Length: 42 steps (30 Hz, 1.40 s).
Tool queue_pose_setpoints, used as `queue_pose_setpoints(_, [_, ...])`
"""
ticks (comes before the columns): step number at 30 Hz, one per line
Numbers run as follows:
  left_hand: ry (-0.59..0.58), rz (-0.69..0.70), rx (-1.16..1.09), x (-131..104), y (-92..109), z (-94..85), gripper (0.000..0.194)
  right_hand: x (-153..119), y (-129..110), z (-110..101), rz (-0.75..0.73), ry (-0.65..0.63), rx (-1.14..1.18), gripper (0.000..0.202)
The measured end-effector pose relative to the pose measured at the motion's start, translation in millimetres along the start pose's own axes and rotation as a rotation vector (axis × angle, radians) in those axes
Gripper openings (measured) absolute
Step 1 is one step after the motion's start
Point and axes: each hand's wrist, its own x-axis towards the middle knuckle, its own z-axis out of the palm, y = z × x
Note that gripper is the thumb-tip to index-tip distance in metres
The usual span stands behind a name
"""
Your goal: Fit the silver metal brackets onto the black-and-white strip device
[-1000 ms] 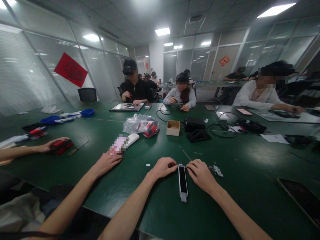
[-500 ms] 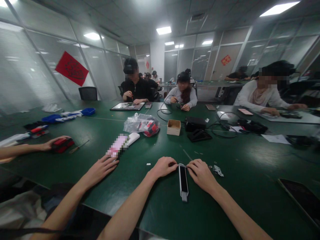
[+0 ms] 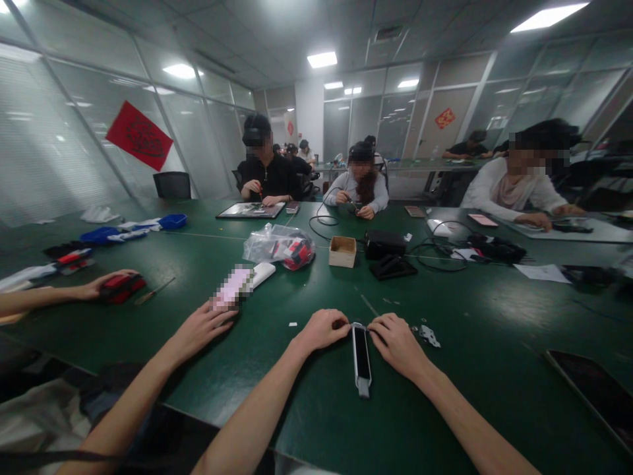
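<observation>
A slim device point(image 3: 362, 356) with a silver frame and a long black face lies on the green table, its narrow end towards me. At its far end, my left hand point(image 3: 325, 329) is closed, thumb and fingers pinched together at the left corner. My right hand point(image 3: 395, 340) holds the opposite corner, its fingers curled and pressed in against the frame. Fingertips of both hands partly hide what they grip there. Just beyond my right hand lie a small silver metal plate point(image 3: 429, 335) and some tiny parts.
Left of me, another person's hand point(image 3: 205, 330) rests by a phone point(image 3: 235, 287). A small open box point(image 3: 342, 252), a plastic bag point(image 3: 267, 244) and a black case point(image 3: 384, 243) stand farther back. A dark tablet-like slab point(image 3: 591, 389) lies at right. Several people sit across.
Both hands stay at the far end of the device with almost no movement. The whole view has shifted very slightly.
</observation>
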Motion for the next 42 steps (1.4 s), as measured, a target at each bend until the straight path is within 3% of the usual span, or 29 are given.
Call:
queue_pose_setpoints(31, [0.003, -0.001, -0.007, -0.8, 1.4, -1.4, 0.019, 2.8, 0.5, -7.6, 0.027, 0.021, 0.047, 0.02])
queue_pose_setpoints(37, [-0.003, 0.028, -0.017, -1.3, 2.3, -3.4, 0.015, 10.7, -13.5, -40.7, 0.002, 0.18, 0.113, 0.026])
queue_pose_setpoints(42, [0.013, 0.044, -0.033, -2.2, 1.0, -2.3, 0.016, 19.1, -67.8, -99.1, -0.247, 0.244, 0.32, 0.028])
